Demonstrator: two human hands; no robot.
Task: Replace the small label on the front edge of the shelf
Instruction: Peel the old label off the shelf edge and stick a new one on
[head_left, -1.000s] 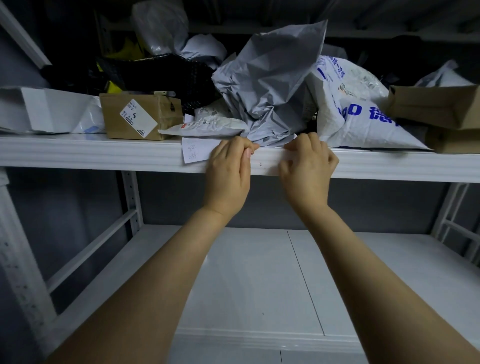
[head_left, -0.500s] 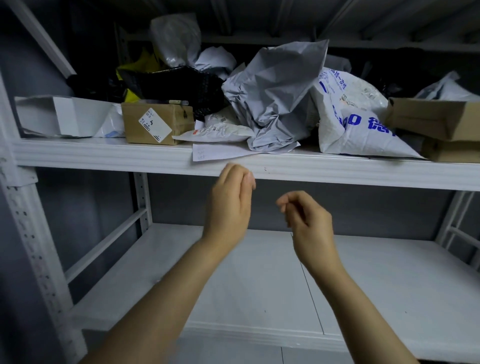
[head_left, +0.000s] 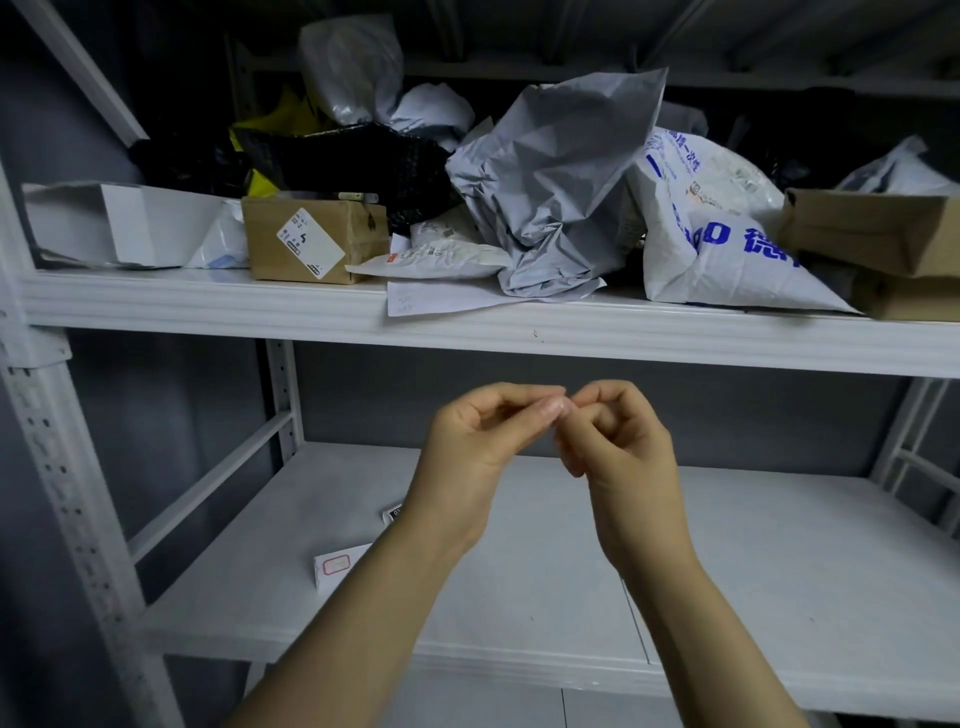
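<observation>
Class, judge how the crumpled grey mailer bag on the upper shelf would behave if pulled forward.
The grey mailer bag is deeply creased, so probably floppy and light. It overlaps a paper sheet and leans against the white printed bag; pulling may drag both.

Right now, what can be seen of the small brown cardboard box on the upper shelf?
The cardboard box is small, brown and closed. A tilted white sticker with black print and a figure 4 covers much of its front. It stands on the upper shelf near the front edge, a black bag behind it, a white bag at its left.
</observation>
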